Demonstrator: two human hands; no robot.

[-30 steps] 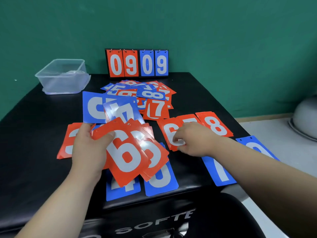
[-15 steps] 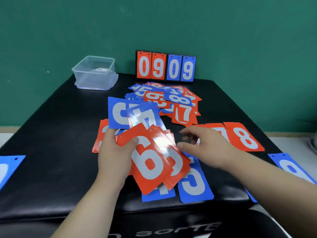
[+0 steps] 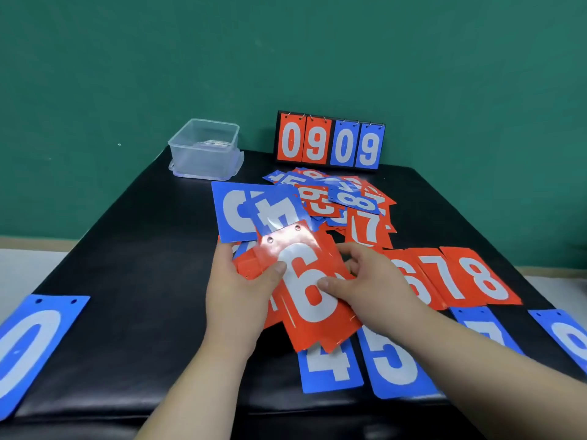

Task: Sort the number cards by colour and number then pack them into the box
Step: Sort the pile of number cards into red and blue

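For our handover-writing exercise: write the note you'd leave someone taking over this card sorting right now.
Left hand grips the red 6 cards; right hand pinches their right edge.
Laid out: red 6, 7, 8 row, blue 4 and blue 5 at the near edge, blue 0 far left.
To do: sort the mixed pile, then pack everything into the box, back left.

Blue 0 card [image 3: 30, 347] cut by left edge, far-right blue card [image 3: 567, 336] cropped, box [image 3: 203, 161] contents indistinct
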